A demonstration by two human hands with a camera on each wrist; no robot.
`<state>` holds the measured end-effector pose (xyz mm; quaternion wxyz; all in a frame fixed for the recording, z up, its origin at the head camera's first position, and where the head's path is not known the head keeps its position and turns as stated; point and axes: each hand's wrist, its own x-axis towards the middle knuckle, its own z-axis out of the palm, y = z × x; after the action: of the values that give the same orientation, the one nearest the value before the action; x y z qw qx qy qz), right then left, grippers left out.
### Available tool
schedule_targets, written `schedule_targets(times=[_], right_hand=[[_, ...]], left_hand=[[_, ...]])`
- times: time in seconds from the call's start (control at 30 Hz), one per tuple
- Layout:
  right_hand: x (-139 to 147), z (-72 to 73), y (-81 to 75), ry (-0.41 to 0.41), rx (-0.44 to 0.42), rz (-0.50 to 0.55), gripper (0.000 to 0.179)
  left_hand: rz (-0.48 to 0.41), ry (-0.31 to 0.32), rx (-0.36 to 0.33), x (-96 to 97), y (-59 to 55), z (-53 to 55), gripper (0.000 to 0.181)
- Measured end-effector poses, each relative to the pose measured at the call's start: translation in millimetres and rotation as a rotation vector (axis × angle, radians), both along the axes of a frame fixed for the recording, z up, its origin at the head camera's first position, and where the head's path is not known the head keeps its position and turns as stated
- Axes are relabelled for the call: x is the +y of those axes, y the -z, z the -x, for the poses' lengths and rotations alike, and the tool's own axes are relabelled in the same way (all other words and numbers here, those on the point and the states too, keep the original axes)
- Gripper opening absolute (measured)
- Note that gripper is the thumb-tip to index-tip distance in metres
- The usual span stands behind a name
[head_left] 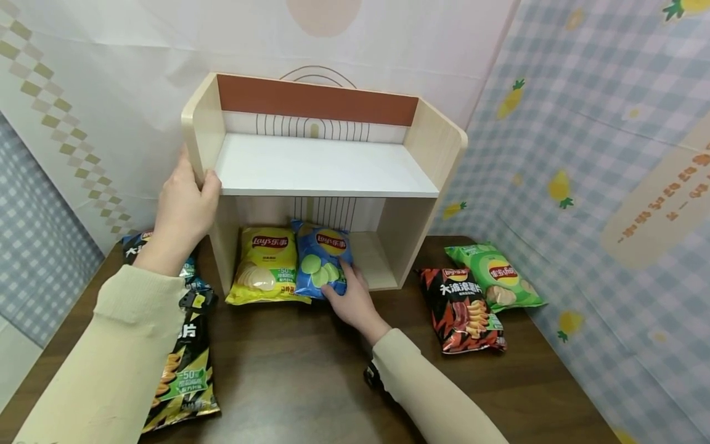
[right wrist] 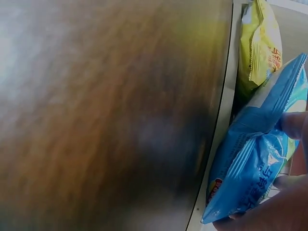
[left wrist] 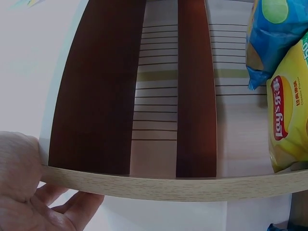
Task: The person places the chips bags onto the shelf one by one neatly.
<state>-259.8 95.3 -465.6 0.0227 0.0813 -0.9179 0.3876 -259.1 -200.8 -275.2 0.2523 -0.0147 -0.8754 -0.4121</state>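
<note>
A small two-tier shelf with wood-grain sides and a white middle board stands against the wall. My left hand grips its left side panel, thumb at the front edge and the other fingers around the outer face. In the lower compartment, a blue bag of chips leans back beside a yellow bag of chips. My right hand holds the blue bag by its lower right part, with the thumb on its front. In the right wrist view, the blue bag's crimped bottom overlaps the yellow bag.
Black bags of chips lie on the table left of the shelf, partly behind my left arm. To the right, a red-and-black bag rests against a green bag. A checked curtain borders the table's right side.
</note>
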Motion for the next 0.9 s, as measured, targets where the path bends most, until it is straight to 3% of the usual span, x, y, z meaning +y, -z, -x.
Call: schedule_targets(times=[0.23, 0.43, 0.73, 0.9], right_hand=[[11, -6.6, -2.8, 0.001, 0.026, -0.008, 0.081], [36, -19.7, -12.4, -0.016, 0.048, -0.016, 0.086], [106, -44.6, -29.2, -0.011, 0.085, -0.079, 0.087], [149, -54.9, -40.0, 0.043, 0.127, -0.090, 0.089]], left_hand=[[0.005, -0.008, 0.023, -0.9, 0.2, 0.0, 0.060], [0.006, -0.004, 0.027, 0.2, 0.5, 0.7, 0.060], [0.001, 0.013, 0.027, 1.4, 0.1, 2.1, 0.060], [-0.004, 0.012, 0.027, -0.8, 1.1, 1.9, 0.059]])
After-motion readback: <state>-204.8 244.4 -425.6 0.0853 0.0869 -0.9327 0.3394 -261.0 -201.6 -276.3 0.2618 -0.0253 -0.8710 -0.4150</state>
